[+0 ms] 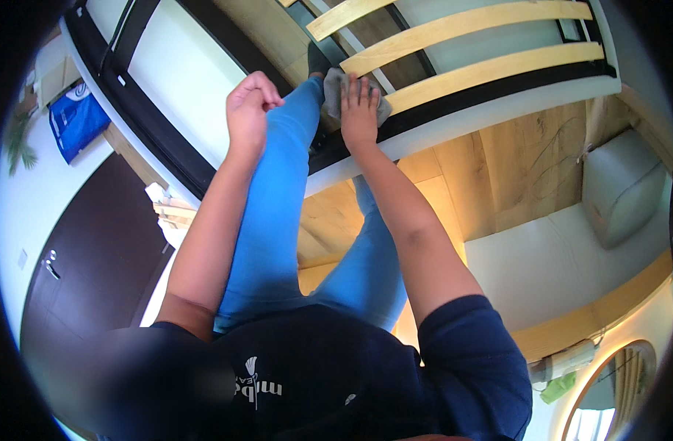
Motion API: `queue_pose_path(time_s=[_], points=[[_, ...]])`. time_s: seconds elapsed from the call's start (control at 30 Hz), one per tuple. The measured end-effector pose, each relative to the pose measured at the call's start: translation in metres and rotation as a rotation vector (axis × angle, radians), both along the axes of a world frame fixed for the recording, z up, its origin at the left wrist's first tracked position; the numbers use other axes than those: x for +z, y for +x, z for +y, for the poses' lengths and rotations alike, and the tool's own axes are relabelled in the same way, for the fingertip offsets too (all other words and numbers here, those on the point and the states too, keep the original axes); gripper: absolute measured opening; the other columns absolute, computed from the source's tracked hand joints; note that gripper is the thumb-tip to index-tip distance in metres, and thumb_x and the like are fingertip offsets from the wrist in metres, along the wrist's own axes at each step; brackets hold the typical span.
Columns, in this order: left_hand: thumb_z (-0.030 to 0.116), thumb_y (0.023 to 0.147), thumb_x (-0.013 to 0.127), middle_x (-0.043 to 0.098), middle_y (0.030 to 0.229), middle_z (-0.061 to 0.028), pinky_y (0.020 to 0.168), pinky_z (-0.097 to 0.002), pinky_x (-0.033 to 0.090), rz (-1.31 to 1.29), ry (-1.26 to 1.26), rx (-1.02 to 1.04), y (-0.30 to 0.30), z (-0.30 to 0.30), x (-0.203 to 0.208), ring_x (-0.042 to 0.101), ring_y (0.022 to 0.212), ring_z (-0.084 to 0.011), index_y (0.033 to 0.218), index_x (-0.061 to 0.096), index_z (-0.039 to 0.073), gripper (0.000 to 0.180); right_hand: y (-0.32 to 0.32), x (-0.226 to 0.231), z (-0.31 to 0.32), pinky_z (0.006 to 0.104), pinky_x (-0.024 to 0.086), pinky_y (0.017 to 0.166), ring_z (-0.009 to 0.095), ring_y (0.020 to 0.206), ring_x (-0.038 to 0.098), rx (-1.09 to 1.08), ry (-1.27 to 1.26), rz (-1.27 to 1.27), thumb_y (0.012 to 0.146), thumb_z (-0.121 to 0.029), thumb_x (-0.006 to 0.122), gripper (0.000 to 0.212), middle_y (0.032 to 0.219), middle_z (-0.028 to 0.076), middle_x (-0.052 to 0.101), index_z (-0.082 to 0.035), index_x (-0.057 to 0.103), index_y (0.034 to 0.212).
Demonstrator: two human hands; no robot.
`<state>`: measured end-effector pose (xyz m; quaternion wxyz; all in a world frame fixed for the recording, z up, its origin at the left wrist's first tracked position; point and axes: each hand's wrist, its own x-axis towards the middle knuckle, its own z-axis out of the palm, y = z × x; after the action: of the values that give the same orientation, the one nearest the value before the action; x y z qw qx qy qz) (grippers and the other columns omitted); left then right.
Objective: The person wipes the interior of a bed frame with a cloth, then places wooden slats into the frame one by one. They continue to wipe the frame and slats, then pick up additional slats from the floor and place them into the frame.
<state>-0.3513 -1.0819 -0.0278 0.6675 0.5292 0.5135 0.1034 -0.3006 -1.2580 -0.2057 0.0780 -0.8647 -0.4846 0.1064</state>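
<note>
My right hand (360, 114) lies over a grey cloth (332, 95), fingers extended across it, pressing it on the bed frame's black rail (432, 110) at the ends of the wooden slats (498, 70). The cloth shows on both sides of the hand. Over my left leg hangs my left hand (250, 110), its fingers curled in loosely with nothing seen in them. It is apart from the frame.
One leg in blue jeans (278, 162) reaches into the frame, past its white outer edge (461, 143). Around it are a wooden floor (513, 162), a grey padded block (623, 187) at right, a dark door (87, 242) and a blue bag (79, 121) at left.
</note>
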Motion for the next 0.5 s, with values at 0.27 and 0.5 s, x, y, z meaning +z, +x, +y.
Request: queue_pose_path(time_s=[0.27,0.5], points=[[-0.007,0.07,0.035,0.047,0.067,-0.0039,0.068,-0.0248,0.043,0.06,0.006,-0.335,0.001,-0.031,-0.022,0.049,0.066,-0.0136,0.063,0.045,0.004,0.017,-0.025,0.028,-0.037,0.0456,0.032,0.108,0.035,0.115,0.053,-0.197,-0.313,0.779,0.083,-0.01,0.053,0.021,0.119,0.018,0.061,-0.001,0.069,0.094],[-0.006,0.073,0.036,0.049,0.064,-0.003,0.061,-0.0239,0.039,0.175,-0.137,-0.415,-0.005,-0.019,-0.04,0.047,0.063,-0.011,0.064,0.048,0.004,0.018,0.019,0.048,-0.052,0.0608,0.031,0.099,0.041,0.125,0.043,-0.129,-0.757,0.033,0.092,-0.018,0.044,0.037,0.135,0.022,0.049,0.002,0.061,0.119]])
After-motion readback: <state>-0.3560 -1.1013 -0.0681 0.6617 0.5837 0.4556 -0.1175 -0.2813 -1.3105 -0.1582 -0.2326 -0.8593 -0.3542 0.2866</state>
